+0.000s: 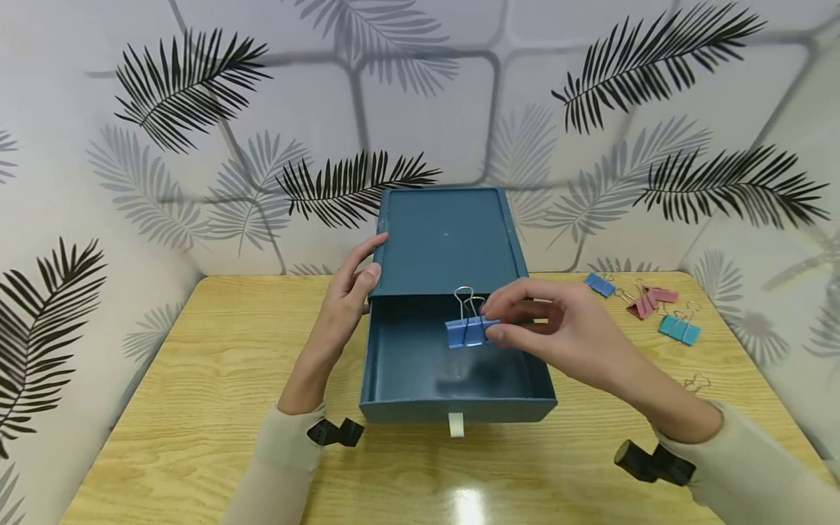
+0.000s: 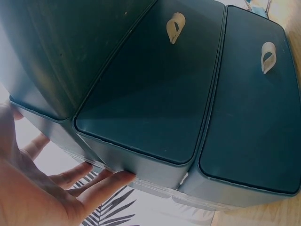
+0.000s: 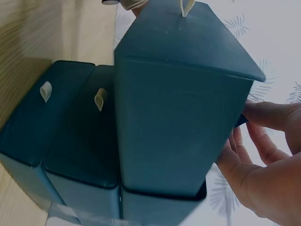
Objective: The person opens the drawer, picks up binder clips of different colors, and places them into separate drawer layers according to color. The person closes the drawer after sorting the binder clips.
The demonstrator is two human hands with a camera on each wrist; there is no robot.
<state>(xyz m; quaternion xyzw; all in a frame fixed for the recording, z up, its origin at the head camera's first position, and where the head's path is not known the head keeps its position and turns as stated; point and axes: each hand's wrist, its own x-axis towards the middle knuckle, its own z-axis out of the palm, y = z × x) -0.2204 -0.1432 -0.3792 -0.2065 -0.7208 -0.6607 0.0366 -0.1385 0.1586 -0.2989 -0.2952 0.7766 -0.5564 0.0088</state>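
A dark teal drawer box [image 1: 446, 240] stands at the back of the table with its top drawer [image 1: 407, 357] pulled out. My right hand [image 1: 558, 328] pinches a blue binder clip [image 1: 464, 333] between thumb and fingers, over the drawer, its wire handles pointing up. In the right wrist view that hand [image 3: 268, 160] is beside the drawer's side wall, the clip mostly hidden. My left hand [image 1: 341, 306] rests against the box's left side, fingers extended. The left wrist view shows its fingertips [image 2: 117, 181] touching the side below two lower drawers, each with a pale loop pull.
At the table's right lie another blue binder clip [image 1: 600, 284], pink binder clips [image 1: 646, 302] and a teal binder clip [image 1: 679, 329]. Wire clip handles [image 1: 697, 382] show above my right forearm. A patterned wall covering [image 1: 426, 109] rises right behind the box.
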